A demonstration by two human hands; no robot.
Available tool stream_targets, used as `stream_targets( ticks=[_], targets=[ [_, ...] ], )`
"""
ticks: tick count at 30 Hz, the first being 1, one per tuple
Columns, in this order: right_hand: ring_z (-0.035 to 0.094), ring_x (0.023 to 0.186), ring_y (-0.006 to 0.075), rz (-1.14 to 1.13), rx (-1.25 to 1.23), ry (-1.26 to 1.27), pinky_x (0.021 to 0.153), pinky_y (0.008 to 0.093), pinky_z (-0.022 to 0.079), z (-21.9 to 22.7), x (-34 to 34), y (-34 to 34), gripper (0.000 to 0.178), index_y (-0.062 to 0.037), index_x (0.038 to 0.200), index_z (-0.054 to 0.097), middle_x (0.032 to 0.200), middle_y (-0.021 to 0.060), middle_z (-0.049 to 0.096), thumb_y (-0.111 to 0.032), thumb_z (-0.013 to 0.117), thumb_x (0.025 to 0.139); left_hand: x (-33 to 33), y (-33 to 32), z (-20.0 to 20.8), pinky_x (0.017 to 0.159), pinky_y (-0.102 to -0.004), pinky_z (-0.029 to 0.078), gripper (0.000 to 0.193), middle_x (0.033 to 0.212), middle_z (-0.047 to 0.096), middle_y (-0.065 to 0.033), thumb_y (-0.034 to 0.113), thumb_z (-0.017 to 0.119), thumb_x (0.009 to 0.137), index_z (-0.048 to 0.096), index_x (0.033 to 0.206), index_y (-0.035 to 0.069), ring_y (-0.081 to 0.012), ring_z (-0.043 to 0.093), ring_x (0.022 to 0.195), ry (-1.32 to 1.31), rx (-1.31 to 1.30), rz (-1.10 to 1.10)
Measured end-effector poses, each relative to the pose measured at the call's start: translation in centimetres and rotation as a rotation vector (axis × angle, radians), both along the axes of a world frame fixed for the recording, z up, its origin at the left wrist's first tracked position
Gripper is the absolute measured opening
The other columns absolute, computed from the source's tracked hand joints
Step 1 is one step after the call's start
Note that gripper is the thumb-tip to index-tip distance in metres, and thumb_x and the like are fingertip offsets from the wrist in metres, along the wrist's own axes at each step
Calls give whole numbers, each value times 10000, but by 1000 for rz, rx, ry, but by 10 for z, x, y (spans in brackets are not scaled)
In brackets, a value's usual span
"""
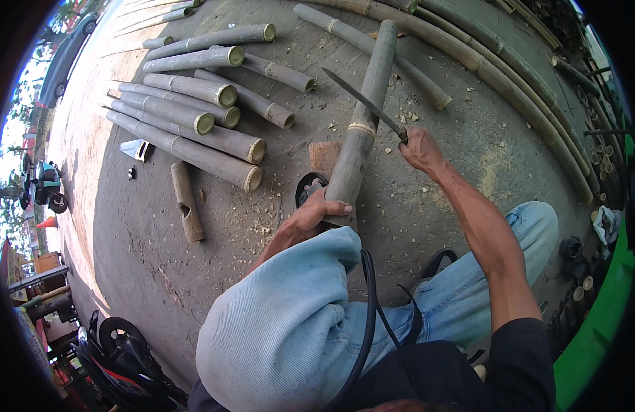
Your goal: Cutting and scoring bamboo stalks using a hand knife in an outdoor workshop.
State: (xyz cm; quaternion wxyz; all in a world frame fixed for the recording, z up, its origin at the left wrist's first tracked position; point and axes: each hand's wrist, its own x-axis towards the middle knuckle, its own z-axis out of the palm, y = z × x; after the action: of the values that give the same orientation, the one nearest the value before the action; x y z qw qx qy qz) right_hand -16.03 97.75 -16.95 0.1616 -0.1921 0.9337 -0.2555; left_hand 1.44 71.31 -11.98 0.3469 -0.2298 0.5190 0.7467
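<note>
Grey-green round bamboo pole (352, 158) sits ahead, left hand (312, 214) gripping its near end, right hand (422, 148) clenched on long dark steel blade (364, 99). Seems partway: small pale bamboo chips (388, 150) down, trimming likely unfinished

No text, label, brand, number or sign could be read anywhere in the view. The car (68, 51), the scooter (47, 180) and the motorcycle (128, 371) along the left edge showed too small, too dark or too bent by the lens for any marking on them to be made out. On the bamboo (353, 154), the knife (362, 97), the jeans (276, 316) and the dark sleeve (523, 357), likewise, nothing legible showed.
</note>
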Motion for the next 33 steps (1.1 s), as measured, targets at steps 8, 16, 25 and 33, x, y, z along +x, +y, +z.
stream_targets(
  ticks=[8, 16, 25, 33],
  targets=[
    [659, 785, 463, -30, -16, 25, 702, 546, 498, -3, 3, 3, 129, -21, 906, 606, 783, 242, 657, -145, 618, 872, 5, 1, -11, 818, -409, 553, 674, 1034, 606, -162, 186, 742, 783, 420, 1341, -14, -274, 642, 908, -29, 154, 54],
    [691, 834, 454, -63, 87, 13, 764, 535, 514, 10, -12, -2, 241, 45, 953, 638, 847, 286, 682, -177, 647, 861, -3, -35, -18, 892, -376, 502, 826, 1116, 597, -159, 228, 834, 666, 464, 1345, -62, -268, 615, 1018, 165, -135, -90],
    [684, 620, 270, -318, -30, -185, 574, 406, 526, 101, -16, 45, 285, 69, 895, 591, 732, 181, 648, -208, 662, 880, 95, -179, -61, 870, -493, 509, 652, 1072, 658, -214, 144, 814, 650, 521, 1223, 43, -413, 647, 1032, 516, -1379, -408],
    [531, 512, 99, -449, -356, -372, 464, 296, 457, 118, 6, 41, 197, -23, 856, 532, 656, 9, 524, -177, 625, 934, 135, -224, -89, 1006, -496, 392, 631, 1186, 584, -184, -50, 701, 699, 516, 1297, 30, -364, 530, 1200, 273, -1962, -249]
  ],
)
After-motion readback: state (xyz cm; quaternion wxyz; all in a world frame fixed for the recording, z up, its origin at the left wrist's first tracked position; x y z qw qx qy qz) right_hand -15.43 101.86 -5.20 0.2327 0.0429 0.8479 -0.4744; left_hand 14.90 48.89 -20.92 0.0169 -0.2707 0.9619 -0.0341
